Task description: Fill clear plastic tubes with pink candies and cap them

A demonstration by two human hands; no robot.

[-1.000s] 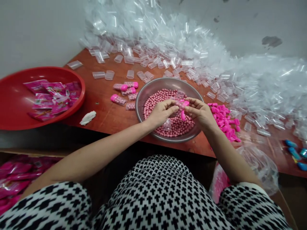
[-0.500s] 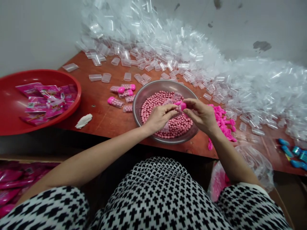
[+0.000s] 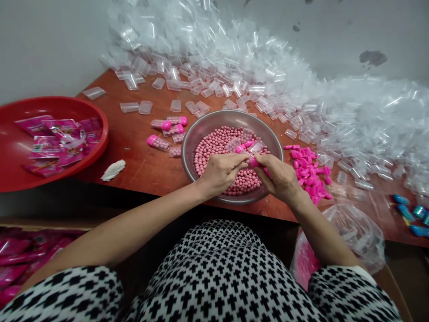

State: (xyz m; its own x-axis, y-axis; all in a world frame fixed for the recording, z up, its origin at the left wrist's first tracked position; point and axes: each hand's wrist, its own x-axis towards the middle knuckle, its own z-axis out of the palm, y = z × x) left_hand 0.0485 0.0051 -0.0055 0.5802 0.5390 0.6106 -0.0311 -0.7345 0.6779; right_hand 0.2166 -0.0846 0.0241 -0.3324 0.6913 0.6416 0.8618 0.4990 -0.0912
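Observation:
Over a metal bowl (image 3: 187, 154) of pink candy balls (image 3: 214, 143), my two hands meet at a small clear tube with a pink cap (image 3: 252, 161). My left hand (image 3: 219, 173) is closed around the tube's left side, fingers covering most of it. My right hand (image 3: 279, 176) pinches the capped end between thumb and fingers. A bit of pink also shows under the right fingers; what it belongs to is hidden. Just beyond my fingertips, another pink cap (image 3: 244, 146) and a clear tube (image 3: 257, 146) lie on the candy balls.
Filled, capped tubes (image 3: 158, 142) lie left of the bowl. Loose pink caps (image 3: 306, 170) sit to its right. A large heap of clear tubes (image 3: 234, 58) rises behind. At left is a red basin (image 3: 104, 129) with pink packets; a plastic bag (image 3: 358, 232) hangs at the front edge.
Both hands have moved slightly down and closer together around the tube. The pink cap has turned and now sits lower between my fingers. The view has shifted slightly.

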